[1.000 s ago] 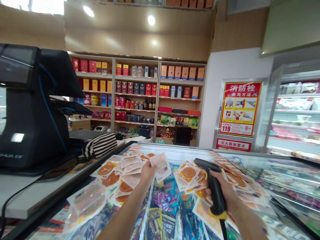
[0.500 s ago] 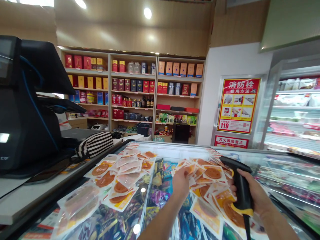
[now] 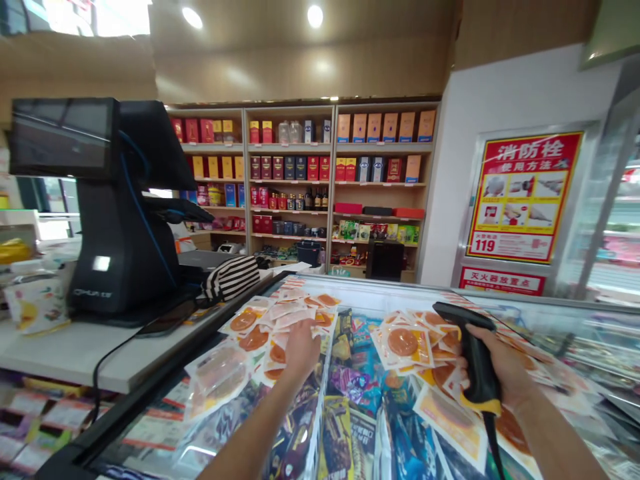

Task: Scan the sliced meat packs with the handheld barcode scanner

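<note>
My right hand (image 3: pixel 500 363) grips a black and yellow handheld barcode scanner (image 3: pixel 477 360), its head pointing left over the right pile of flat snack packets (image 3: pixel 403 341). These packets are clear and white-edged, each with a round brown slice inside. My left hand (image 3: pixel 303 350) is over the left pile of similar packets (image 3: pixel 245 320), touching or just above them. Its fingertips are hidden and slightly blurred, so whether it pinches a packet cannot be made out. Both piles lie on the glass top of a chest freezer (image 3: pixel 350 283).
Bagged frozen goods (image 3: pixel 345 427) show through the freezer glass. On the left counter (image 3: pixel 105 360) stand a black cash register (image 3: pixel 125 233), a phone (image 3: pixel 167 319) and a striped pouch (image 3: pixel 233 277). Shelves of boxes (image 3: pixel 290 167) and a red wall sign (image 3: pixel 525 197) are behind.
My left hand has moved from the right pile to the left pile. My right hand still holds the scanner. The view has turned left, showing more of the counter.
</note>
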Demonstrator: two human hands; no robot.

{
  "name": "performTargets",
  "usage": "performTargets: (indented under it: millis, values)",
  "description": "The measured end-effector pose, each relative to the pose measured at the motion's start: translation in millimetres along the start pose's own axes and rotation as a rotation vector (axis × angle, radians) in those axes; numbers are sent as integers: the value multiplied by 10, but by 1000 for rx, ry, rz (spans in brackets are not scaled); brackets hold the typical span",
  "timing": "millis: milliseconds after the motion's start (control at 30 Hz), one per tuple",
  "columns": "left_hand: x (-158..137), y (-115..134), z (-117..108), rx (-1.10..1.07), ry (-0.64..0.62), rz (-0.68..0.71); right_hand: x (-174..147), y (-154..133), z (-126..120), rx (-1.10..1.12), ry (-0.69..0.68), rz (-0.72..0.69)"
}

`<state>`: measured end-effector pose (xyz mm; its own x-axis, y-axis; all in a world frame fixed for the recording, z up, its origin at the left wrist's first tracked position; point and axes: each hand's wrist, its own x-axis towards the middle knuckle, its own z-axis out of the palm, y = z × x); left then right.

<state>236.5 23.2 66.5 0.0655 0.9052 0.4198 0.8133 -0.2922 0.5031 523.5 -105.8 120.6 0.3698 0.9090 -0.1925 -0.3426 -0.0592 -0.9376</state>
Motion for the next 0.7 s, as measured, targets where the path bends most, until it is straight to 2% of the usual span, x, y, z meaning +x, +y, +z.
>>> performTargets:
  millis: [100, 167, 400, 700]
  values:
    - [-17, -317, -175, 97, 7, -84, -21, 53, 230, -17, -36, 47]
    - [-67, -398, -196, 144, -18, -100, -31, 98, 345, -29, -67, 83]
    - [-113, -235, -99, 240, -67, -50, -66, 221, 519, -13, -95, 59]
    - [-47, -175, -248, 223, -181, 36, -110, 228, 527, -33, -94, 77]
